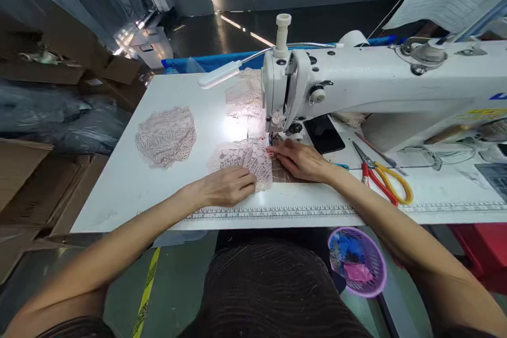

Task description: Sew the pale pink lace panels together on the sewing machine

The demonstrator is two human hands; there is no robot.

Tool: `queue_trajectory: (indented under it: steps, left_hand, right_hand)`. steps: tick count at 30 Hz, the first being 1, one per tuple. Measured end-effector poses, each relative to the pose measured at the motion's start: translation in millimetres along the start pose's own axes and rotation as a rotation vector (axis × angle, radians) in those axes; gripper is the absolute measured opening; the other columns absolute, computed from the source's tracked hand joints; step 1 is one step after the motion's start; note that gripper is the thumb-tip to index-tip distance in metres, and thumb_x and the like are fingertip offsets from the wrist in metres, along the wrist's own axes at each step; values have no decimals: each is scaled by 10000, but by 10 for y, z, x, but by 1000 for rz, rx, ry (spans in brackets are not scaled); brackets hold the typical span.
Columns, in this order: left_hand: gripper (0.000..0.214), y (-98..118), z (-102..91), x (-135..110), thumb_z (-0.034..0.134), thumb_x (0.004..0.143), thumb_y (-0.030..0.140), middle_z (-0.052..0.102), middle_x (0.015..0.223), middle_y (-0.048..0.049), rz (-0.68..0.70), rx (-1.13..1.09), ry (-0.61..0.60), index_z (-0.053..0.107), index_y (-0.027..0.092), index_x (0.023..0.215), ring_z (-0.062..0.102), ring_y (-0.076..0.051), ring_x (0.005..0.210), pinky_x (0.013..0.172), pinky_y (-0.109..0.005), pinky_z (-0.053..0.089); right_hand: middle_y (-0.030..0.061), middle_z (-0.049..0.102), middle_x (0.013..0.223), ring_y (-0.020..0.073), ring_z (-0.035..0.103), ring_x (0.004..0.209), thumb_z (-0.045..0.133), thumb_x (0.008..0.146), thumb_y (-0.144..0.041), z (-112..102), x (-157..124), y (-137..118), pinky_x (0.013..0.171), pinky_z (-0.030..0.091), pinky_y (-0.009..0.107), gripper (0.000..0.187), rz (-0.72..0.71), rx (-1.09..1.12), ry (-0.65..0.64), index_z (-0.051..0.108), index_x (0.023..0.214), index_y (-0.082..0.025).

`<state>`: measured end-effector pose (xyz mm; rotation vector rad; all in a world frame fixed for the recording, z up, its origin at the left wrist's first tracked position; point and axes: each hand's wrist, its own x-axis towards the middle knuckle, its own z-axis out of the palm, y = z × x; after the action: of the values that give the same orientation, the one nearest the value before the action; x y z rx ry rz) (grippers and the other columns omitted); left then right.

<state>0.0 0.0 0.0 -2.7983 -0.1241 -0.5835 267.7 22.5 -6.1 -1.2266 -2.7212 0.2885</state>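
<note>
A pale pink lace piece [245, 161] lies on the white table [130, 179] in front of the needle of a white sewing machine [356, 84]. My left hand [227, 186] rests on the near edge of the lace, fingers curled and pressing it down. My right hand [299, 159] lies flat beside the needle, fingers stretched toward the lace's right edge at the presser foot [274, 138].
A second lace piece [166, 136] lies to the left, and more lace [245, 97] behind the needle. Scissors with yellow and red handles [382, 174] lie on the right. A black phone [324, 133] sits by the machine. A purple basket [358, 261] hangs below the table edge. Cardboard boxes [27, 179] stand left.
</note>
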Motion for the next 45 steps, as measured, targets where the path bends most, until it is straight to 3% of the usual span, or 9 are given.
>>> queue_trajectory:
  steps: [8, 15, 21, 24, 27, 31, 34, 39, 45]
  left_hand:
    - [140, -227, 175, -24, 537, 940, 256, 673, 838, -77, -188, -178, 119, 576, 122, 944, 640, -162, 726, 616, -289, 555]
    - [157, -159, 152, 6, 527, 939, 161, 728, 917, -70, -195, -307, 92, 673, 158, 881, 656, -153, 762, 668, -309, 541]
    - [139, -134, 151, 15, 532, 944, 164, 737, 966, -84, -179, -335, 124, 667, 147, 913, 665, -162, 801, 699, -318, 540]
    - [170, -142, 158, 5, 572, 946, 303, 718, 1103, -101, -230, -361, 83, 663, 161, 971, 672, -205, 944, 835, -395, 548]
    - [510, -203, 182, 10, 549, 923, 570, 640, 1280, -158, -416, -355, 49, 605, 139, 1191, 601, -285, 1161, 970, -495, 496]
    - [671, -360, 198, 46, 501, 923, 619, 464, 1492, -166, -618, -284, -181, 455, 152, 1403, 498, -342, 1276, 1032, -552, 413]
    - [703, -461, 157, 46, 529, 898, 643, 401, 1539, -152, -591, -305, -298, 426, 195, 1430, 460, -357, 1311, 1072, -592, 346]
    - [551, -348, 39, -6, 593, 883, 596, 590, 1336, -168, -420, -325, -63, 580, 164, 1225, 560, -298, 1197, 988, -532, 463]
    - [150, -86, 104, 55, 529, 951, 167, 728, 952, -91, -139, -183, -52, 660, 125, 891, 660, -174, 797, 697, -339, 575]
  right_hand:
    - [141, 577, 1194, 214, 568, 848, 289, 1028, -350, -56, 182, -211, 567, 263, 275, 456, 102, -115, -74, 539, 1401, -271]
    - [125, 599, 1189, 212, 589, 919, 341, 1022, -342, 26, 62, -116, 622, 364, 273, 429, 102, 7, 40, 582, 1368, -261]
    - [143, 571, 1263, 221, 599, 843, 282, 1032, -350, -86, 187, -153, 586, 346, 284, 488, 165, -117, -126, 428, 1496, -303]
    - [176, 538, 1308, 246, 603, 835, 257, 1031, -351, -111, 269, -271, 578, 335, 299, 499, 230, -216, -199, 414, 1501, -289]
    - [180, 521, 1320, 266, 601, 865, 234, 1034, -352, -91, 290, -352, 581, 339, 304, 497, 257, -241, -205, 393, 1503, -311]
    - [177, 523, 1319, 288, 589, 934, 229, 1033, -350, -50, 272, -373, 600, 362, 310, 498, 300, -215, -175, 394, 1502, -315]
    - [170, 545, 1294, 285, 582, 952, 268, 1026, -356, -44, 232, -286, 630, 392, 317, 497, 284, -146, -122, 422, 1493, -288]
    - [109, 605, 1124, 198, 585, 884, 327, 1019, -306, -9, 88, 32, 746, 450, 315, 450, 73, 174, 8, 552, 1407, -262]
    - [108, 590, 1105, 207, 563, 903, 423, 1000, -340, 90, 25, 87, 699, 431, 301, 411, 46, 94, 37, 589, 1374, -312]
